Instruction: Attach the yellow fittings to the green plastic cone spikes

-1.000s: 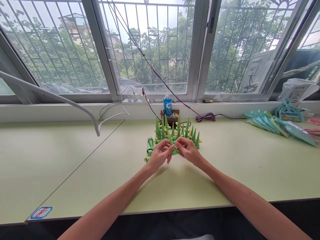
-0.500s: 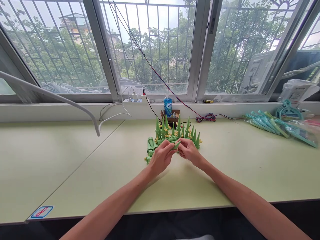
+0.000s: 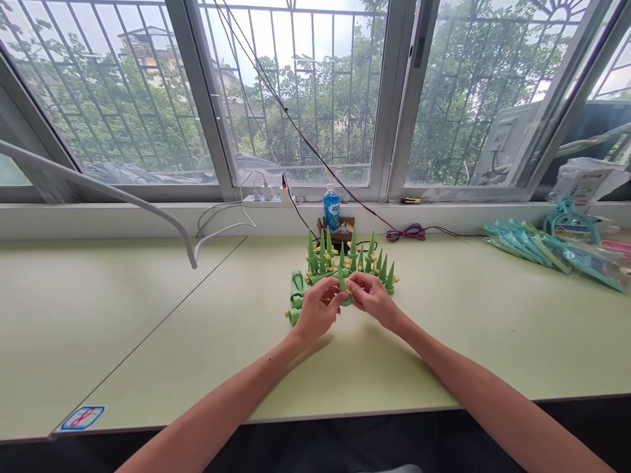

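Observation:
My left hand (image 3: pixel 318 312) and my right hand (image 3: pixel 371 297) meet over the pale green table (image 3: pixel 197 328), fingers pinched together round one green cone-shaped spike (image 3: pixel 342 284) that points up between them. Just behind stands a cluster of several upright green spikes with small yellow parts (image 3: pixel 352 257). To the left of my left hand lie a few green spikes on their sides (image 3: pixel 297 292).
A blue-labelled water bottle (image 3: pixel 331 207) and a small brown box (image 3: pixel 342 231) stand by the window sill. Red and black wires (image 3: pixel 409 231) run along the back edge. Teal packaged items (image 3: pixel 542 246) lie at the right. A white lamp arm (image 3: pixel 108 194) crosses the left.
The spike between my hands was tilted to the right half a second ago and now stands upright again. Both hands have stayed in nearly the same place.

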The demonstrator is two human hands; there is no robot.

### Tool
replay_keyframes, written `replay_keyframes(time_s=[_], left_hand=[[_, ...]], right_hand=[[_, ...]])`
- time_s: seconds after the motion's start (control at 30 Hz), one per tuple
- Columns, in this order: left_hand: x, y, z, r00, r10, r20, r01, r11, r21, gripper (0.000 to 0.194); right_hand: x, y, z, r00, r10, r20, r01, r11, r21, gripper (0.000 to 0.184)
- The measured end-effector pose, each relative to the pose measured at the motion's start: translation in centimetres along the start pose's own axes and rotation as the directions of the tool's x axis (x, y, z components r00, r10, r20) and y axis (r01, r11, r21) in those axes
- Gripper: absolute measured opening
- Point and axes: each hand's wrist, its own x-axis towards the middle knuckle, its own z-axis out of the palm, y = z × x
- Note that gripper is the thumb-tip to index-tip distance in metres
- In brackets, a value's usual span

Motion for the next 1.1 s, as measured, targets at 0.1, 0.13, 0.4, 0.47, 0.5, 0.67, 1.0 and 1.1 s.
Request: replay_keyframes(time_s=[0.1,0.13,0.4,0.47,0.5,0.67,1.0,1.1], left_hand=[[0.18,-0.06,-0.06,0.998,-0.049,0.025,0.052,0.991,-0.125,0.031],[0.24,-0.03,-0.12,0.997,-0.070,0.035,0.075,0.984,-0.163,0.033],[0.39,0.09,-0.54,0.986,-0.139,0.094,0.157,0.963,-0.221,0.034],[0.37,0.08,-0.49,0.992,-0.103,0.068,0.114,0.977,-0.179,0.032],[0.36,0.10,-0.47,0.994,-0.091,0.058,0.099,0.982,-0.163,0.032],[0.18,0.36,-0.46,0.999,-0.032,0.016,0.033,0.997,-0.063,0.030],[0.30,0.19,-0.22,1.000,-0.026,0.002,0.026,0.997,-0.078,0.028],[0.47,0.30,-0.36,0.998,-0.045,0.037,0.049,0.993,-0.103,0.028]], right_hand=[[-0.03,-0.04,0.00,1.000,-0.006,0.009,0.006,1.000,-0.005,0.034],[-0.04,-0.05,-0.01,1.000,-0.008,0.009,0.008,1.000,-0.010,0.034],[-0.10,0.15,0.05,0.999,-0.034,0.013,0.034,0.999,-0.035,0.033],[-0.07,0.21,0.09,0.999,-0.040,0.013,0.041,0.999,-0.033,0.033],[-0.06,0.20,0.11,0.999,-0.043,0.012,0.043,0.998,-0.034,0.033],[-0.13,-0.09,0.16,0.999,-0.038,0.009,0.038,0.997,-0.060,0.033],[0.10,0.53,0.20,0.996,-0.071,-0.045,0.066,0.992,-0.103,0.031],[0.11,0.68,0.13,0.994,-0.097,-0.053,0.089,0.986,-0.143,0.030]])
